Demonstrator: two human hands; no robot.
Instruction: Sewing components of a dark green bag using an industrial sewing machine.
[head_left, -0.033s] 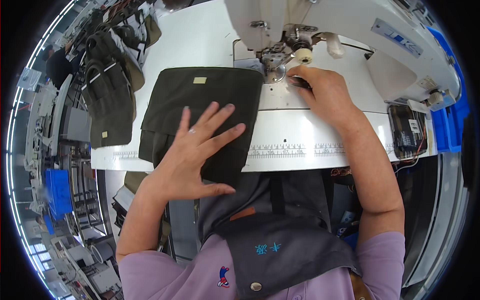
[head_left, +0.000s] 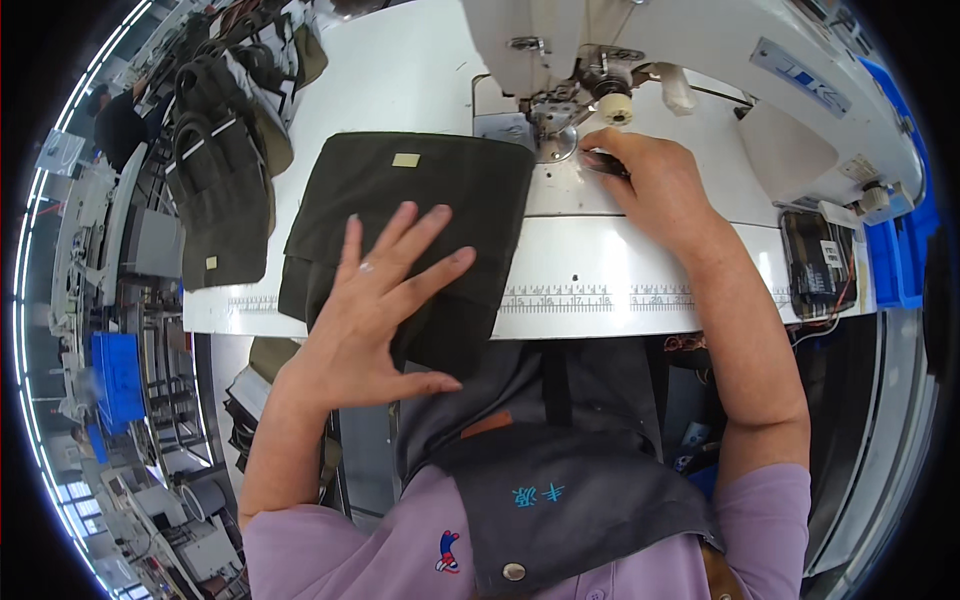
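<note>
A dark olive fabric piece (head_left: 460, 190), with a small pale label near its far edge, lies on the white table left of the sewing machine's needle area (head_left: 553, 140). My left hand (head_left: 385, 290) rests spread and flat on its near part, fingers apart, the thumb beyond the table's front edge. Beside the needle plate, my right hand (head_left: 655, 185) is closed round a small dark metal tool (head_left: 605, 163), its tip toward the presser foot. Most of that tool is hidden in the fingers.
The sewing machine (head_left: 700, 40) stands over the table's far right. Olive fabric pieces with handles (head_left: 225, 200) are piled at the left. A ruler strip (head_left: 570, 299) runs along the front edge. A dark patterned pouch-like thing (head_left: 818, 262) lies at the right, near a blue bin (head_left: 893, 250).
My left hand has shifted slightly left on the fabric piece. My right hand keeps its place by the needle plate with the small dark tool. The whole view has shifted slightly.
</note>
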